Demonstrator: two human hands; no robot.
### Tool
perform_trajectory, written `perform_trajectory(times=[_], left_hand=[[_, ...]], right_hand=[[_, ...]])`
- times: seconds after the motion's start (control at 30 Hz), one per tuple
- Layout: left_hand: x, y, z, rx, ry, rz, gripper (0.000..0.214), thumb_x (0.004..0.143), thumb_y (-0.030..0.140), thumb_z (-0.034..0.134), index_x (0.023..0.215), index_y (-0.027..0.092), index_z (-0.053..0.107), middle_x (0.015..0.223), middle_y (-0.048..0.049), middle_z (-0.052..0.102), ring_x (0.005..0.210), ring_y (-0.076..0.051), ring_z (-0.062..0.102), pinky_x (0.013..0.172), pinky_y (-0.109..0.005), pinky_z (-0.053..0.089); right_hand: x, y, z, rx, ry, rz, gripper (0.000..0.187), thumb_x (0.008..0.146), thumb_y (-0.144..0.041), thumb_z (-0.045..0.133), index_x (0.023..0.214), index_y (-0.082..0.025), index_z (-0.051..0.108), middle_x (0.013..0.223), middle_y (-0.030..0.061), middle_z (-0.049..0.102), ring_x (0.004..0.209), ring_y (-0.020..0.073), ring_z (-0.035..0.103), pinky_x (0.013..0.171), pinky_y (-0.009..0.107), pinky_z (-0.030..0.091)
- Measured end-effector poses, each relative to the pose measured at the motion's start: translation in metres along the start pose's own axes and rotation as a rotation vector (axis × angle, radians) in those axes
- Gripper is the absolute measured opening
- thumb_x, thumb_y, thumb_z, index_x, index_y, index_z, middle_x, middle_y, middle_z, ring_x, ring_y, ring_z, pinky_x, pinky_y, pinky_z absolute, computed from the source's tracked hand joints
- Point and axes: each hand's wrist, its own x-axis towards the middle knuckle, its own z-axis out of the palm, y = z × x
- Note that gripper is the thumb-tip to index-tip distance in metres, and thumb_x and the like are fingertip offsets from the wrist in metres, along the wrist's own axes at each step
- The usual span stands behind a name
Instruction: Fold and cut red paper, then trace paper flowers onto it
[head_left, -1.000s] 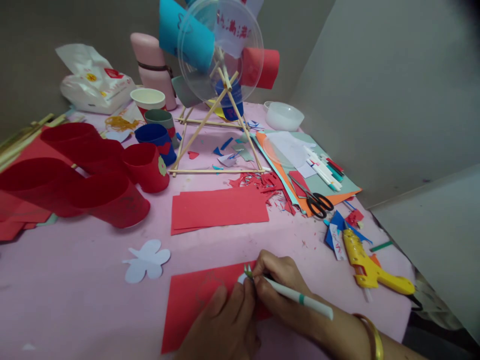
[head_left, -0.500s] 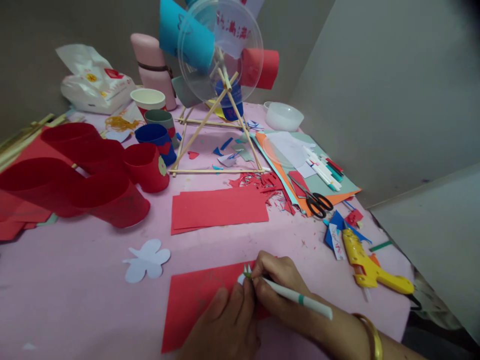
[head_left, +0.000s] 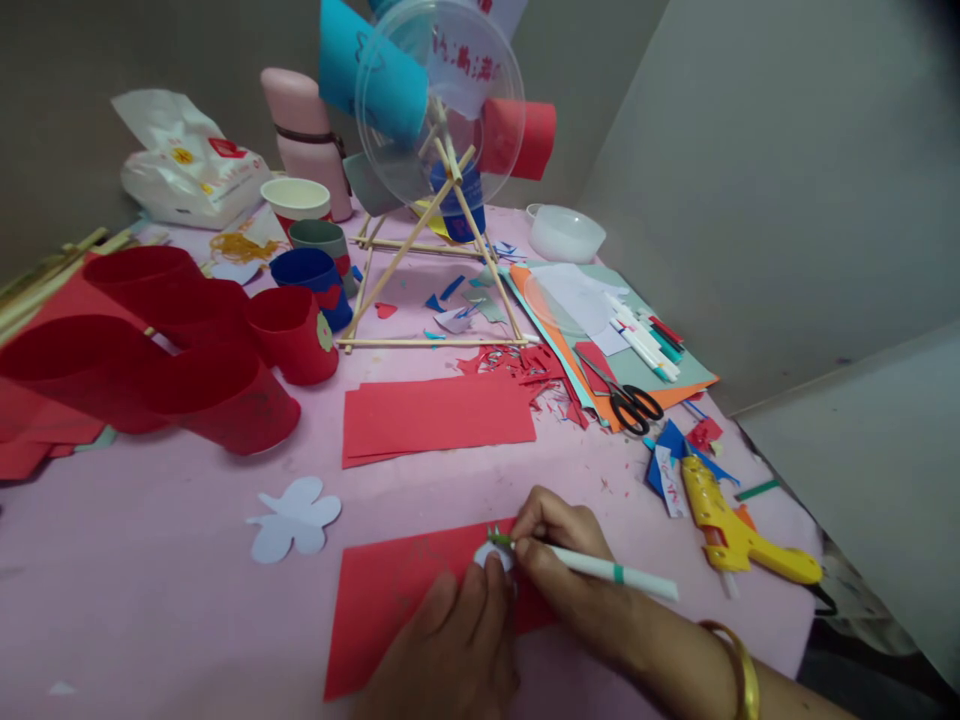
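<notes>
A red paper sheet (head_left: 390,600) lies at the near edge of the pink table (head_left: 187,600). My left hand (head_left: 450,650) presses down on it, fingertips pinning a small white paper piece (head_left: 486,556) with green marks. My right hand (head_left: 559,560) is closed on a white marker pen (head_left: 622,575) with a green band, its tip touching that small piece. A gold bangle (head_left: 739,665) circles my right wrist.
A white flower cutout (head_left: 294,520) lies to the left. Behind are another red sheet (head_left: 439,415), black scissors (head_left: 634,405), a yellow glue gun (head_left: 739,540), markers (head_left: 649,340), red paper rings (head_left: 187,390), cups (head_left: 311,275) and a stick-framed wheel model (head_left: 439,100).
My right hand has shifted slightly, and the pen now lies flatter, its rear end swung up and to the right. The left hand keeps pressing on the paper.
</notes>
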Motion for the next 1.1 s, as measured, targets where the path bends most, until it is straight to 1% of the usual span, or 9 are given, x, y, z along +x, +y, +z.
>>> perform_trajectory(times=[0.1, 0.23, 0.37, 0.47, 0.53, 0.63, 0.73, 0.9, 1.1], left_hand=[[0.005, -0.005, -0.006, 0.006, -0.021, 0.046, 0.030, 0.093, 0.029, 0.040, 0.104, 0.016, 0.065, 0.106, -0.0086, 0.067, 0.093, -0.022, 0.056, 0.080, -0.036, 0.034], [0.015, -0.018, -0.015, -0.148, -0.202, 0.005, 0.027, 0.086, 0.013, 0.045, 0.109, 0.017, 0.060, 0.099, -0.0076, 0.067, 0.084, -0.020, 0.059, 0.078, -0.036, 0.038], [0.031, -0.038, -0.028, -0.428, -0.322, -0.055, 0.034, 0.080, 0.004, 0.049, 0.109, 0.020, 0.057, 0.096, -0.0029, 0.067, 0.086, -0.019, 0.059, 0.081, -0.033, 0.040], [0.042, -0.051, -0.036, -0.497, -0.364, -0.085, 0.032, 0.082, 0.002, 0.045, 0.105, 0.021, 0.057, 0.085, -0.0022, 0.065, 0.079, -0.018, 0.059, 0.073, -0.029, 0.041], [0.048, -0.058, -0.039, -0.524, -0.371, -0.083, 0.032, 0.084, 0.002, 0.042, 0.104, 0.021, 0.058, 0.082, -0.0024, 0.065, 0.077, -0.018, 0.059, 0.070, -0.028, 0.041], [0.056, -0.065, -0.042, -0.591, -0.371, -0.032, 0.027, 0.084, 0.004, 0.043, 0.099, 0.020, 0.060, 0.081, -0.0024, 0.066, 0.078, -0.017, 0.060, 0.071, -0.027, 0.041], [0.063, -0.070, -0.041, -0.635, -0.388, 0.014, 0.021, 0.085, 0.005, 0.045, 0.085, 0.019, 0.061, 0.077, -0.0013, 0.067, 0.073, -0.015, 0.060, 0.070, -0.025, 0.041], [0.071, -0.075, -0.035, -0.673, -0.398, 0.051, 0.021, 0.081, 0.003, 0.049, 0.077, 0.019, 0.063, 0.073, 0.0010, 0.067, 0.067, -0.012, 0.060, 0.065, -0.021, 0.041], [0.070, -0.076, -0.031, -0.705, -0.370, 0.056, 0.024, 0.080, 0.002, 0.047, 0.076, 0.019, 0.063, 0.073, 0.0016, 0.067, 0.067, -0.011, 0.060, 0.066, -0.021, 0.042]], right_hand=[[0.002, 0.002, 0.000, 0.117, 0.098, 0.059, 0.008, 0.070, -0.017, 0.046, 0.062, -0.021, 0.045, 0.049, -0.0074, 0.043, 0.045, 0.0092, 0.038, 0.043, 0.020, 0.030], [0.005, 0.008, -0.002, 0.248, 0.190, 0.053, 0.007, 0.071, -0.017, 0.048, 0.066, -0.020, 0.047, 0.049, -0.0068, 0.049, 0.046, 0.0098, 0.042, 0.047, 0.021, 0.034], [-0.002, 0.014, -0.006, 0.363, 0.338, -0.017, 0.008, 0.076, -0.016, 0.046, 0.070, -0.021, 0.045, 0.048, -0.0075, 0.049, 0.044, 0.0097, 0.040, 0.044, 0.021, 0.032], [-0.019, 0.015, -0.005, 0.305, 0.416, -0.126, 0.010, 0.076, -0.016, 0.047, 0.069, -0.022, 0.045, 0.052, -0.0060, 0.048, 0.047, 0.0109, 0.042, 0.046, 0.022, 0.033], [-0.030, 0.013, -0.001, 0.145, 0.376, -0.218, 0.010, 0.074, -0.016, 0.048, 0.067, -0.022, 0.046, 0.053, -0.0056, 0.046, 0.048, 0.0112, 0.041, 0.046, 0.022, 0.033], [-0.037, 0.007, 0.009, -0.129, 0.236, -0.323, 0.010, 0.072, -0.015, 0.046, 0.065, -0.022, 0.046, 0.052, -0.0058, 0.046, 0.044, 0.0103, 0.041, 0.045, 0.022, 0.031], [-0.031, 0.003, 0.016, -0.286, 0.188, -0.304, 0.009, 0.073, -0.016, 0.043, 0.066, -0.022, 0.045, 0.053, -0.0050, 0.048, 0.044, 0.0105, 0.044, 0.045, 0.021, 0.033], [-0.023, 0.002, 0.018, -0.379, 0.146, -0.282, 0.007, 0.075, -0.019, 0.041, 0.070, -0.022, 0.045, 0.057, -0.0010, 0.056, 0.048, 0.0131, 0.050, 0.048, 0.023, 0.038], [-0.023, 0.002, 0.020, -0.394, 0.128, -0.244, 0.007, 0.075, -0.019, 0.042, 0.069, -0.022, 0.045, 0.055, -0.0018, 0.055, 0.046, 0.0127, 0.048, 0.046, 0.022, 0.037]])
